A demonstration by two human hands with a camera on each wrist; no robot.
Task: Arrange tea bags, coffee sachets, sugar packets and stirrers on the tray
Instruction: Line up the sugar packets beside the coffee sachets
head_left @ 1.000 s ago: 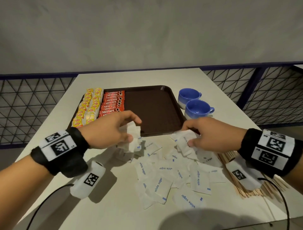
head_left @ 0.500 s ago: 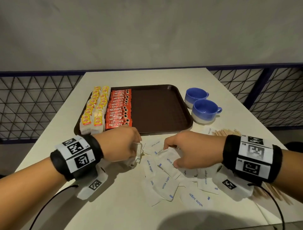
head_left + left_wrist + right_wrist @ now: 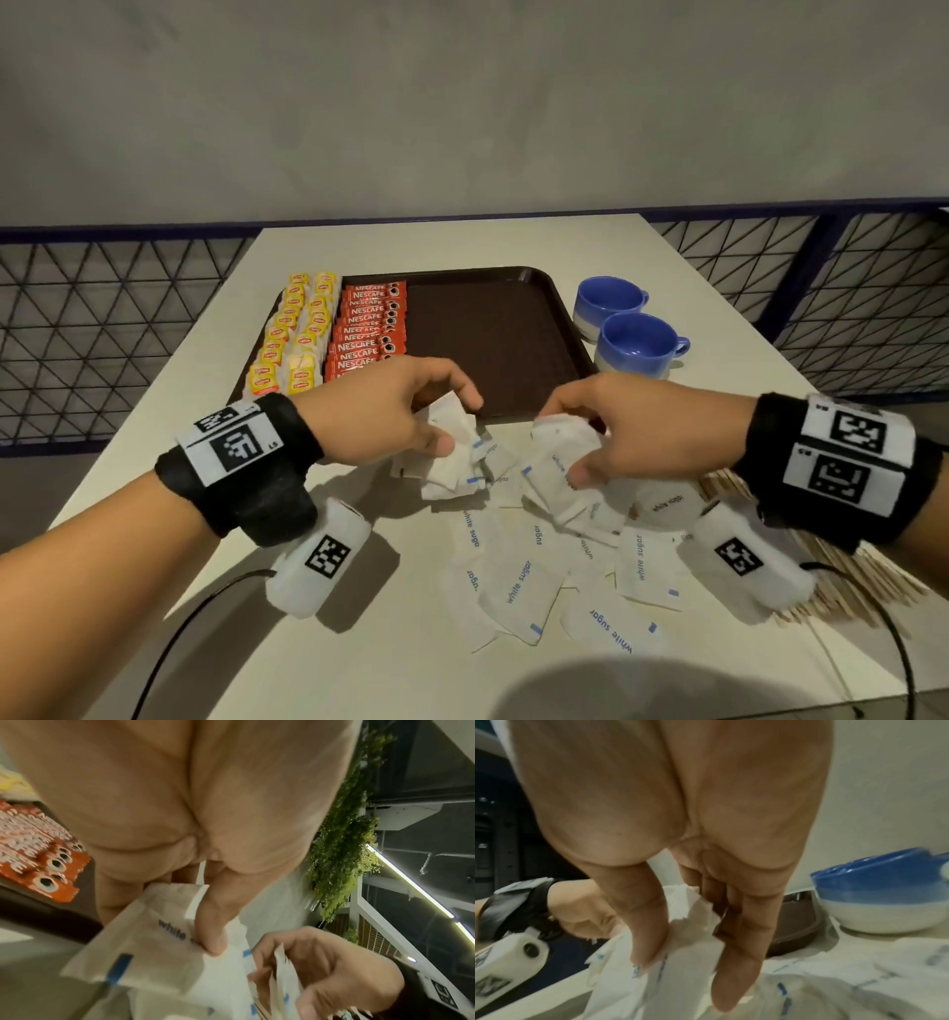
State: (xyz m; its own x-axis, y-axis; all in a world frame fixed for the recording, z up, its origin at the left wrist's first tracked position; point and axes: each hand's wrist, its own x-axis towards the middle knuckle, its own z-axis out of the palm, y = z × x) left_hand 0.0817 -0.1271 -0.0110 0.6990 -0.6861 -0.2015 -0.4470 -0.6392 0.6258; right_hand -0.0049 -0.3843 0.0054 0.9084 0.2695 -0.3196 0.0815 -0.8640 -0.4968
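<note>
Sugar packets are pinched in loose bunches by left hand and right hand, so some could be dropped before the tray is reached.

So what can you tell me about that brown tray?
The tray is dark brown and rectangular, with rounded corners, a raised rim and a finely textured floor; it looks like plastic. It lies flat on the white table. Its left side holds two rows of yellow tea bags and, beside them, a row of red coffee sachets. The rest of the floor is bare. Two blue cups stand just off its right edge.
</note>
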